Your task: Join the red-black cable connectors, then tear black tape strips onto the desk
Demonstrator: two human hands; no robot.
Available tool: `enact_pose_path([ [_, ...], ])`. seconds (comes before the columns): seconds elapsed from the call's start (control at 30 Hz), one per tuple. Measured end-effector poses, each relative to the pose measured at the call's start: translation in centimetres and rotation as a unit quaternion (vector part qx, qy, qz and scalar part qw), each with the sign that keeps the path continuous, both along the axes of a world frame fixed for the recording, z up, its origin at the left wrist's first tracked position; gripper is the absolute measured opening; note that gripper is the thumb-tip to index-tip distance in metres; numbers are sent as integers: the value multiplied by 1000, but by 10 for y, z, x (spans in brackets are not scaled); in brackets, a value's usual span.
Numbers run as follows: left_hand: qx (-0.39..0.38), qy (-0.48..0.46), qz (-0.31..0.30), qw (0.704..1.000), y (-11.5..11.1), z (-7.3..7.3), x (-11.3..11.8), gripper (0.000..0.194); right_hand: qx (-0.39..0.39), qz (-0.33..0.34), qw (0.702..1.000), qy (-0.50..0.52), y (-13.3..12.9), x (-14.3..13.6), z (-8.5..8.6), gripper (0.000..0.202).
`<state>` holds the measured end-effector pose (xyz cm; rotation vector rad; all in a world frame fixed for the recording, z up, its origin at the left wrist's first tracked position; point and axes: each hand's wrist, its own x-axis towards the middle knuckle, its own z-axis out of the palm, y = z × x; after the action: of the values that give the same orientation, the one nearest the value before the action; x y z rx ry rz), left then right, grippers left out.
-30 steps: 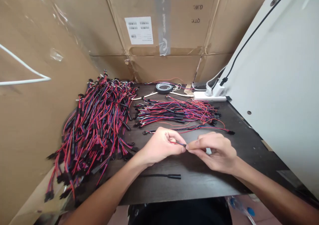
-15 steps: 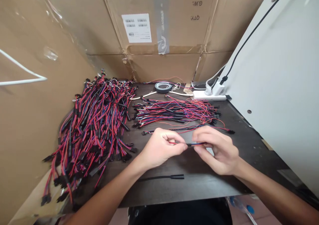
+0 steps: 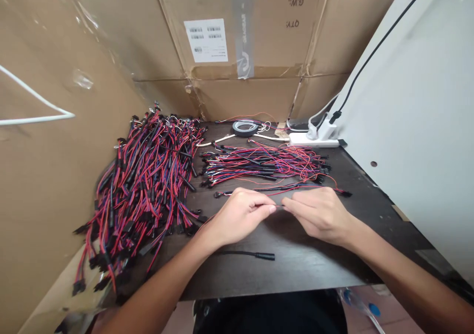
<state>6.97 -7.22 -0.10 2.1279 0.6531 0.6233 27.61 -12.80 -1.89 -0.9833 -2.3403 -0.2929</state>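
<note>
Red wire (image 3: 277, 205) stretched over the dark worktop (image 3: 307, 270) between the left hand (image 3: 240, 216) and right hand (image 3: 321, 216), both with fingertips pinched together on it. A black cable (image 3: 264, 256) lay nearer the edge.

workshop corner, small, of the electrical wiring kind; makeshift in its fittings. contents showing this: one dark table (image 3: 314, 267), wood-grained top; one large heap of cable leads (image 3: 148, 176), red, blue and black, with black connectors, at left; one flatter bundle of like leads (image 3: 259, 164), laid crosswise at centre; one roll of tape (image 3: 245, 132), dark, at rear; one white power strip (image 3: 314, 143), plugs fitted, rear right. enclosure: carton wall (image 3: 274, 97) behind, printing upside down, with barcode label (image 3: 206, 40); cardboard sheet (image 3: 55, 176) at left; white panel (image 3: 422, 127) at right. handwork evident: left hand (image 3: 240, 215) and right hand (image 3: 322, 213), bare, pinching a thin wire (image 3: 278, 206).
</note>
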Motion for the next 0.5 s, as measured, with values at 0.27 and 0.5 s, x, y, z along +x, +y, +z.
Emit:
enact_pose_path([
  [0.27,180,37,4,983,10,-5,-24,20,-270,23,959,85,2,46,18,32],
  [0.5,303,56,60,949,2,-15,-42,19,-311,-12,946,93,-11,87,18,20],
])
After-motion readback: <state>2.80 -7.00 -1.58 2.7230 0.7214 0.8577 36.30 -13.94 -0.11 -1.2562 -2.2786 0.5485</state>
